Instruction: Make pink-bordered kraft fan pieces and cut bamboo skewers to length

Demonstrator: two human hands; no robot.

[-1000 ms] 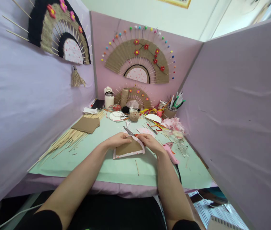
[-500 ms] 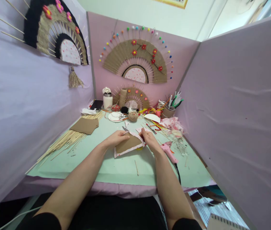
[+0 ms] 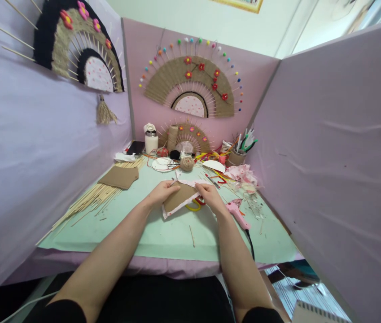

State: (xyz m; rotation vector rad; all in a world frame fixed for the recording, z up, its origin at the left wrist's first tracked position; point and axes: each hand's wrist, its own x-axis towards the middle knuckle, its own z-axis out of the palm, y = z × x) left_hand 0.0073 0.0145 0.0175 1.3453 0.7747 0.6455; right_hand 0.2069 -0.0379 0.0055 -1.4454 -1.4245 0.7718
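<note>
Between my hands is a piece of brown cardboard (image 3: 181, 196) whose edges are wrapped in white cloth with pink dots. My left hand (image 3: 162, 193) is closed on its left end, thumb on top. The right-hand edge is pinched by my right hand (image 3: 208, 194) at the cloth border. The piece is held tilted, a little above the green tabletop. Partly hidden beneath it lie scissors with yellow and red handles (image 3: 194, 206). To the right of my right hand rests a pink glue gun (image 3: 239, 215) with a black cord.
Thin wooden sticks (image 3: 99, 197) lie at the left under a cardboard piece (image 3: 119, 176). At the back stand a white bottle (image 3: 151, 142), a twine ball (image 3: 186, 163) and a tool holder (image 3: 236, 158). Pink cloth scraps (image 3: 242, 172) lie at the right. Decorated fans (image 3: 163, 76) hang on the partitions.
The cardboard has turned slightly and shifted, uncovering more of the scissor handles. My right hand has moved a little down along the cloth edge; my left hand keeps its hold.
</note>
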